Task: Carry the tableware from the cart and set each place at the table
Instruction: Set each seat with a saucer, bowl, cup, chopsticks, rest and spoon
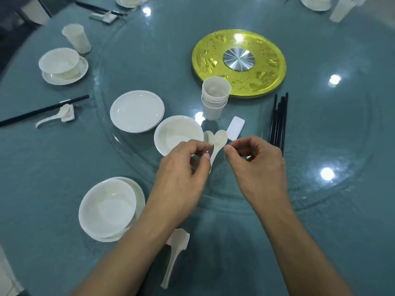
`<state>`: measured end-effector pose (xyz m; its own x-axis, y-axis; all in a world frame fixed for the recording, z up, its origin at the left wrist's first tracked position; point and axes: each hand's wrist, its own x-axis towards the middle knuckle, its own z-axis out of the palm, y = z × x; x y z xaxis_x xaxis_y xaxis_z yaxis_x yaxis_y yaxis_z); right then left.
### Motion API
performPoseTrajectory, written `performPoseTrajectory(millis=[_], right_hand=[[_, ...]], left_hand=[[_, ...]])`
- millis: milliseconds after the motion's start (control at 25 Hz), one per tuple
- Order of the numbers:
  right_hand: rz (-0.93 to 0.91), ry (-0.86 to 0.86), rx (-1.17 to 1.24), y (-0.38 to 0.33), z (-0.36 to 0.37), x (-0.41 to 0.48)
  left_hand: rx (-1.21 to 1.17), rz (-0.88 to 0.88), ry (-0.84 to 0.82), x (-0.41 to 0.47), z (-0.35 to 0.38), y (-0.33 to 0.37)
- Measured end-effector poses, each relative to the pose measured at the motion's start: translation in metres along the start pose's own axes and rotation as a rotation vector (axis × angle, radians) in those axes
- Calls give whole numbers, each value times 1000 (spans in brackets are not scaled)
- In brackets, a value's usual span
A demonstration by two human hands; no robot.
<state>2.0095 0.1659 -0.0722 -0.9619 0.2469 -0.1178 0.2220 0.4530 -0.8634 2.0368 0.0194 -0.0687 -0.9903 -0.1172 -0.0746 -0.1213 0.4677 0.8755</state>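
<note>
Over the glass turntable [320,146], my left hand [181,174] pinches the handle of a white spoon [220,138] between thumb and forefinger. A second spoon [208,136] lies right beside it, partly hidden by my fingers. My right hand [256,167] hovers just right of the spoons with fingers curled and thumb meeting forefinger; a small white piece shows under its fingers, and I cannot tell whether it is held. A white chopstick rest [235,128], a bowl [178,135], stacked plates [136,111], stacked cups [214,97] and black chopsticks [277,122] lie around them.
Near me a bowl on a plate [111,208] stands with a spoon on a rest [177,242]. A place at the left has a bowl [62,65], a cup [77,38], chopsticks [42,111] and a spoon. A gold disc [239,60] marks the turntable's centre.
</note>
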Motion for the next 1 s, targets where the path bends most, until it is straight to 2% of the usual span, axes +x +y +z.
performPoseTrajectory(millis=[200, 560, 840, 1000], right_hand=[[-28, 38, -2, -14, 1, 39], [-49, 32, -38, -36, 17, 97], [-118, -38, -194, -44, 42, 129], [-111, -59, -255, -42, 52, 136]], left_hand=[[-34, 36, 22, 40, 6, 9], [135, 57, 186, 104, 14, -1], [165, -36, 87, 142, 25, -12], [134, 0, 77, 153, 28, -11]])
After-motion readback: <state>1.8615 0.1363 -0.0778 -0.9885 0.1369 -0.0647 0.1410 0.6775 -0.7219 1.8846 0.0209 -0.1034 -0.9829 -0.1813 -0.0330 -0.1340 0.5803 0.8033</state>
